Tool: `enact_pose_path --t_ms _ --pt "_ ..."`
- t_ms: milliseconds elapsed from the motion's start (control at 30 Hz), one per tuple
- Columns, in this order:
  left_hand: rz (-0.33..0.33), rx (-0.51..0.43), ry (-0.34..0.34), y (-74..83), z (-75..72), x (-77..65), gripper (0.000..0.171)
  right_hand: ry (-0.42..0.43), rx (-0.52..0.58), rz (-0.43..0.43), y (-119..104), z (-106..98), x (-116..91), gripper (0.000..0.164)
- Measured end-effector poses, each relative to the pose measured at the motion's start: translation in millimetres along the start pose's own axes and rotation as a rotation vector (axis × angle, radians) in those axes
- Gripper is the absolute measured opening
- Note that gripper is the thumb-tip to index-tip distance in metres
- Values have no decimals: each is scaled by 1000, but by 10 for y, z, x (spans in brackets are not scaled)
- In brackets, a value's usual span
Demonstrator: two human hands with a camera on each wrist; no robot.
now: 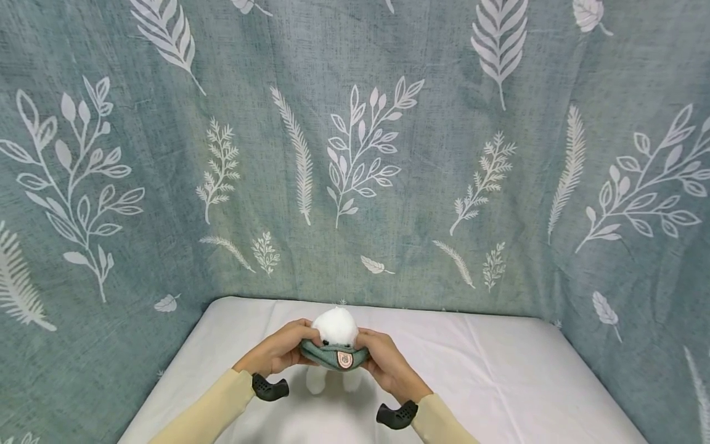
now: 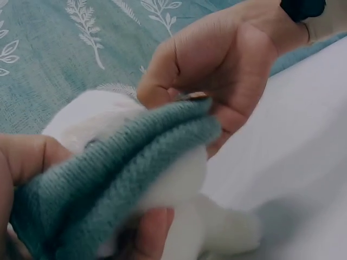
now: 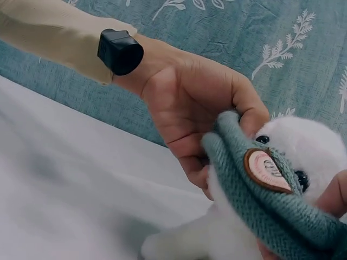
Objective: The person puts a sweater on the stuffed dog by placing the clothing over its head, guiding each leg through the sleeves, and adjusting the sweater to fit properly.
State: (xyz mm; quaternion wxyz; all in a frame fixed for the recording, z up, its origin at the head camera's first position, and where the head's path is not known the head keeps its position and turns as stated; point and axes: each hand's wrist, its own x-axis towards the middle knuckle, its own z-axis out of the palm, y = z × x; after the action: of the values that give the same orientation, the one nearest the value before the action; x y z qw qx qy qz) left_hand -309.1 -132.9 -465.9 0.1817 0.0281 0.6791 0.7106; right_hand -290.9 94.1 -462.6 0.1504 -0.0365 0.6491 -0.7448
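Teal knit band [image 1: 326,356] across white plush toy [image 1: 336,325], just below eyes [image 3: 302,180]; left hand [image 1: 281,347] and right hand [image 1: 386,362] pinch opposite ends. Likely light, soft, stretchy, hardly fragile. Best hold: folded side edges, clear of badge [image 3: 267,171].

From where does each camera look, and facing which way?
Head: worn there, facing forward and down at the plush toy; left hand, right hand, sleeves show.
Left wrist: worn there, facing the right hand; left fingers show.
Right wrist: worn there, facing the left hand; right thumb shows.
Both wrist views share the green knit cloth.
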Motion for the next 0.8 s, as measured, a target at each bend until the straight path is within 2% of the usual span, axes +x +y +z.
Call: enact_pose_path --t_ms 167,333,467,600,800 --pt "-14 4 12 -15 10 11 43 25 25 22 8 11 -1 63" --pt "-3 7 -53 1 -42 -16 46 22 29 38 -13 -10 17 58" --pt "-19 -7 -102 26 -67 -45 47 28 34 44 -27 -11 43 41" --pt "-40 -36 -98 25 -59 -43 40 47 45 60 -26 3 51 24" --pt "-35 -113 -83 -18 -47 -16 32 25 35 71 -11 6 51 34"
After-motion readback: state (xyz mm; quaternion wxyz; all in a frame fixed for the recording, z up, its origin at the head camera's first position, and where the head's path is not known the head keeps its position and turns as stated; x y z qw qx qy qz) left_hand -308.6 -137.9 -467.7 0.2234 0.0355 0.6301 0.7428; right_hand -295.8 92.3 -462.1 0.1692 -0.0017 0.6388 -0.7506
